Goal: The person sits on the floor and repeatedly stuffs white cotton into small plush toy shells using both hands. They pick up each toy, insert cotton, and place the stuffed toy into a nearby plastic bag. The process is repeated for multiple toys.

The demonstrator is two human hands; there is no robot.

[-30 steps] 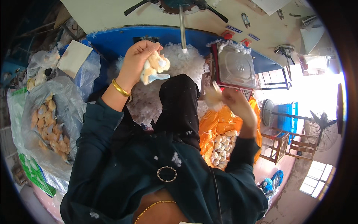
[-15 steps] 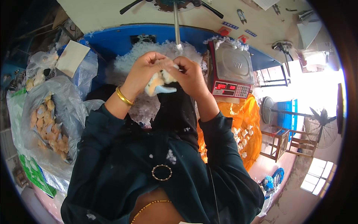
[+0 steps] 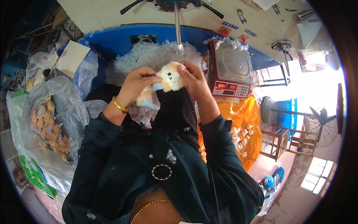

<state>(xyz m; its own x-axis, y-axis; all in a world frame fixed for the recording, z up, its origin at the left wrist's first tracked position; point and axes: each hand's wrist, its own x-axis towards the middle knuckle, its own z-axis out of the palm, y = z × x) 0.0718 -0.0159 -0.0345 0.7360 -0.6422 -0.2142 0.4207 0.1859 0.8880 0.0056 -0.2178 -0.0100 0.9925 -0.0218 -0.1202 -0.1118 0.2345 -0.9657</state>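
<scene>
Between my two hands is a small plush toy point(image 3: 172, 79), cream and orange, with a dark eye on its rounded head and a limp pale-blue and orange body hanging down to the left. My left hand point(image 3: 140, 84) pinches it at the left side of the head. On the head's right edge, my right hand point(image 3: 192, 74) grips with the thumb on top. Behind the hands lies a heap of white fibre stuffing point(image 3: 149, 54), and a metal tube point(image 3: 177, 28) points down into it from above.
A red digital scale point(image 3: 230, 67) stands right of my hands. Below it, an orange bag point(image 3: 251, 115) holds several small white pieces. At left, a clear plastic bag point(image 3: 72, 108) contains many orange plush pieces point(image 3: 50, 128). Beyond the blue trough edge point(image 3: 112, 31) is a pale tabletop point(image 3: 100, 13).
The toy has been turned and spread out, so its face now shows. My hands have moved apart, the left one slightly down and to the left.
</scene>
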